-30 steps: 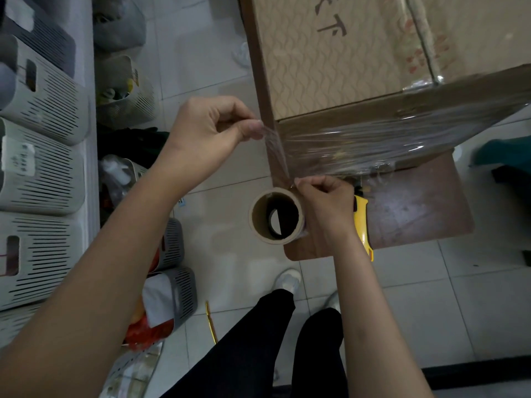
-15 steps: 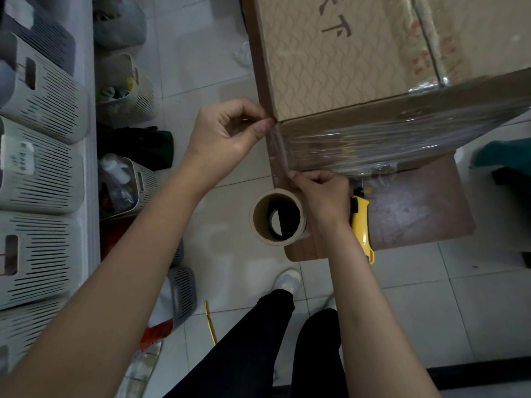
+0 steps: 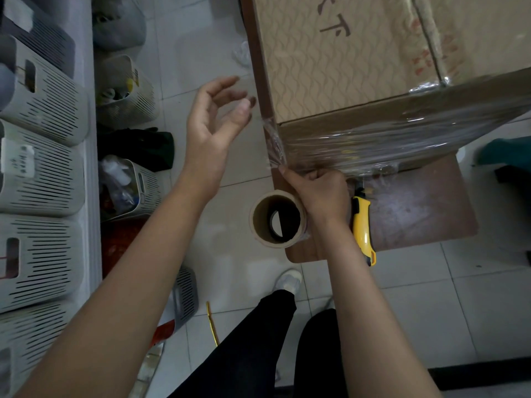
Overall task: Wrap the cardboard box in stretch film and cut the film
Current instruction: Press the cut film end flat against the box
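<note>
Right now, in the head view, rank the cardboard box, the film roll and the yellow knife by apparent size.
1. cardboard box, by far.
2. film roll, seen end-on.
3. yellow knife: longer but slimmer, partly hidden, so roll versus knife is unsure.

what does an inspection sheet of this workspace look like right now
surface: brown table bearing the box
job's things: film round the box's side, loose tail at its near corner; roll at the table edge; knife on the table
clutter: yellow strip on the floor
hands: left hand open, off the film; right hand pinches the film tail
cables: nothing seen
surroundings: tiled floor, slotted bins left
</note>
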`<act>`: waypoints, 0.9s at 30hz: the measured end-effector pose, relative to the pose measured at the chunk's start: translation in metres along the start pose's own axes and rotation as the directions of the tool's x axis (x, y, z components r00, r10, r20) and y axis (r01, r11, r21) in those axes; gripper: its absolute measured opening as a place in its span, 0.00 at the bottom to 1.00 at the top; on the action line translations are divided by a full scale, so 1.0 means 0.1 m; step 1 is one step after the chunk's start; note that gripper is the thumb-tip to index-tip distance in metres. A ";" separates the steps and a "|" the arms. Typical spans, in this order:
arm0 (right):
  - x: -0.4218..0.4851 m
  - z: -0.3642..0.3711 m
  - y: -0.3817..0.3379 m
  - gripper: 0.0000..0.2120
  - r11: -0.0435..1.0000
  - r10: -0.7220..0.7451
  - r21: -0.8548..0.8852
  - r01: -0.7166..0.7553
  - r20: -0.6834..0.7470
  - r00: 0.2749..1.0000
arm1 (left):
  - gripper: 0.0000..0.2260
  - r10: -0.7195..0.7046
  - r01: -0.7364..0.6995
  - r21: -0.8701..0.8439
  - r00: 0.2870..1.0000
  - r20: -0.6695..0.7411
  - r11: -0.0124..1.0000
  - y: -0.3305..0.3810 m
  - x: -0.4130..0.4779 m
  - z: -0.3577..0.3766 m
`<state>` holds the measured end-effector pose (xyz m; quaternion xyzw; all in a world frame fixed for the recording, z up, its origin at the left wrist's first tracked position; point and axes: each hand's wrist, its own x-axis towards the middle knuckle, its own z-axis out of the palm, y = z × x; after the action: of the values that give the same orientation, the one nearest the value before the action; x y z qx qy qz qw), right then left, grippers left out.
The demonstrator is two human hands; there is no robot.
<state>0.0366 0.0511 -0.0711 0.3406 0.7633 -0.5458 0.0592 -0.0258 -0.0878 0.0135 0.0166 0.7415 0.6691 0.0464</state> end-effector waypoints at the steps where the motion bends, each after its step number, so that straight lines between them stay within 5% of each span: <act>1: 0.00 0.00 0.00 0.24 1.000 -0.002 -0.005 0.002 -0.007 1.000 | 0.13 -0.041 0.038 -0.025 0.990 -0.132 0.999 0.01 -0.04 0.02; 3: -0.01 -0.01 -0.01 0.25 1.000 -0.005 -0.020 0.005 -0.004 1.000 | 0.10 -0.156 0.120 -0.112 0.896 -0.415 0.986 -0.02 -0.17 0.09; 5: -0.01 -0.02 -0.02 0.25 1.000 -0.010 -0.025 0.011 0.003 1.000 | 0.10 -0.288 0.215 -0.205 0.837 -0.465 0.955 -0.05 -0.36 0.22; 11: -0.02 -0.03 -0.03 0.25 0.999 -0.018 -0.045 0.018 -0.008 1.000 | 0.16 -0.406 0.378 -0.227 0.909 -0.091 0.897 -0.03 -0.56 0.69; 22: -0.01 -0.07 0.07 0.22 0.998 -0.027 0.065 0.022 0.075 0.997 | 0.18 -0.495 0.492 -0.326 0.865 0.080 0.807 0.02 -0.10 0.74; 27: 0.07 -0.30 0.12 0.08 0.971 0.068 0.210 -0.110 0.198 0.978 | 0.20 -0.515 0.506 -0.255 0.856 0.037 0.824 0.03 -0.02 0.69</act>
<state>0.0469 0.0823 -0.0720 0.3254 0.6729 -0.6537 0.1182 -0.0182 -0.0193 0.0099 -0.1999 0.6269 0.7223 0.2129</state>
